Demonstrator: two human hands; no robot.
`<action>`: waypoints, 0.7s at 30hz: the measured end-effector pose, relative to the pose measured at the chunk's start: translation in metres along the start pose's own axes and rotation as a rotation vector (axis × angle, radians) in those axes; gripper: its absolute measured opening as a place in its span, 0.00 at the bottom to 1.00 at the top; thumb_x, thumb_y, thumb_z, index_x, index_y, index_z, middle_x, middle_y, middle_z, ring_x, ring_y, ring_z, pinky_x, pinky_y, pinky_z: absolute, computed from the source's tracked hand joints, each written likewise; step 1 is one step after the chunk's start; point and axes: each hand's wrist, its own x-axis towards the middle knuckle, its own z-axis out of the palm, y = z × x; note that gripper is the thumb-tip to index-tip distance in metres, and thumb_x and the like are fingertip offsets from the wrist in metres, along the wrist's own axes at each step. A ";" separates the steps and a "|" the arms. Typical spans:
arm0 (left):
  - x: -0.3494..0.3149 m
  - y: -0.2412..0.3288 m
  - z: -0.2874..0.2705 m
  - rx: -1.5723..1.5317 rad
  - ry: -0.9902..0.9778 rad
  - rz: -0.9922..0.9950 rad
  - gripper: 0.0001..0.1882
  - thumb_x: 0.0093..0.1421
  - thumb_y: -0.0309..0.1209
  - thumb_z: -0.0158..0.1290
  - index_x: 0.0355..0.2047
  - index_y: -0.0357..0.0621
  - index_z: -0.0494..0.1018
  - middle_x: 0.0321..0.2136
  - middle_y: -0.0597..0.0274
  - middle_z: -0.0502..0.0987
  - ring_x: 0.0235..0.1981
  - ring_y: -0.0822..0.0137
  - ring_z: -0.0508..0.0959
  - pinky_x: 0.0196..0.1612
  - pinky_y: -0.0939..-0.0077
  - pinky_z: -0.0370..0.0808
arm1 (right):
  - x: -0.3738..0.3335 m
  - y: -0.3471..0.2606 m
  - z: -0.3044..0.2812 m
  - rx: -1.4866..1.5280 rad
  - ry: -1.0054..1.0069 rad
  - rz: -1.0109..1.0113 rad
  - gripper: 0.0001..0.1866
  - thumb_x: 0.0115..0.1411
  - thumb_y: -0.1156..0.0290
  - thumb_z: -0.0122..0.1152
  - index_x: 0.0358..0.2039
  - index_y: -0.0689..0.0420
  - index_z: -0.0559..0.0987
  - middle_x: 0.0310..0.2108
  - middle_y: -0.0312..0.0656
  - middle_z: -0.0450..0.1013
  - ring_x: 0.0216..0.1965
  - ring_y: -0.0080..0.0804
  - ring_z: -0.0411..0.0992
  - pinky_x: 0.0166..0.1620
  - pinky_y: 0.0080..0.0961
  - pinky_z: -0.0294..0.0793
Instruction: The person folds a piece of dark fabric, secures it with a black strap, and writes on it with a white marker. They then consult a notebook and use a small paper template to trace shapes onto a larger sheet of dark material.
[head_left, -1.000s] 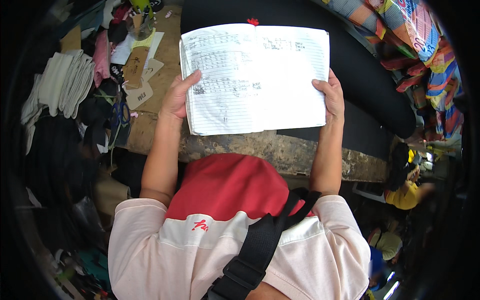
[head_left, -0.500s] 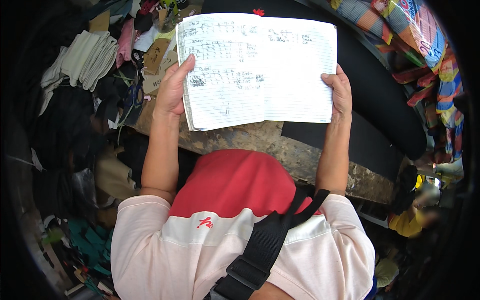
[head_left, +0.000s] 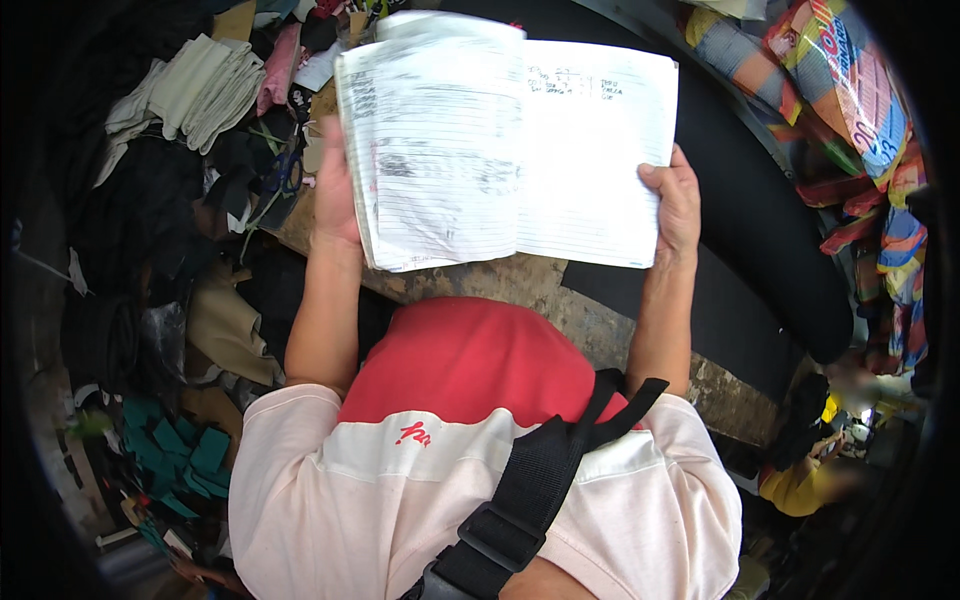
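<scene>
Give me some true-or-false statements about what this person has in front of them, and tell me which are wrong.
1. A notebook is open in front of the person. True.
2. The right hand has its thumb on the right-hand page. True.
3. The left hand is down on the red cloth. False: the left hand is at the notebook's left edge.
4. Folded pale cloth lies to the left of the notebook. True.
5. The strap across the person's body is yellow. False: the strap is black.
</scene>
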 end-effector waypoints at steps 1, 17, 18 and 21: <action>-0.006 -0.003 -0.001 0.062 0.074 0.078 0.32 0.65 0.52 0.35 0.59 0.39 0.57 0.56 0.46 0.63 0.55 0.55 0.68 0.54 0.58 0.68 | 0.001 0.008 0.003 0.021 -0.010 -0.009 0.11 0.47 0.84 0.52 0.35 0.65 0.70 0.31 0.47 0.74 0.28 0.28 0.74 0.37 0.22 0.77; -0.021 -0.067 -0.080 0.386 0.454 -0.302 0.39 0.62 0.57 0.36 0.63 0.43 0.45 0.55 0.49 0.63 0.55 0.61 0.66 0.57 0.62 0.63 | -0.032 0.126 0.083 -0.163 -0.096 0.259 0.08 0.53 0.83 0.56 0.33 0.62 0.68 0.31 0.37 0.72 0.30 0.17 0.71 0.33 0.14 0.72; -0.015 -0.062 -0.078 0.289 0.429 -0.335 0.43 0.60 0.63 0.32 0.64 0.44 0.43 0.55 0.48 0.62 0.56 0.59 0.65 0.58 0.60 0.62 | -0.029 0.118 0.091 -0.195 -0.179 0.160 0.09 0.53 0.85 0.54 0.34 0.62 0.68 0.31 0.37 0.71 0.30 0.16 0.70 0.32 0.12 0.71; 0.016 -0.052 -0.068 0.042 0.143 -0.294 0.46 0.57 0.67 0.28 0.63 0.44 0.47 0.56 0.50 0.62 0.57 0.58 0.64 0.58 0.59 0.63 | -0.008 0.094 0.112 -0.137 -0.246 0.149 0.10 0.51 0.84 0.55 0.33 0.62 0.68 0.29 0.36 0.70 0.28 0.15 0.70 0.28 0.13 0.71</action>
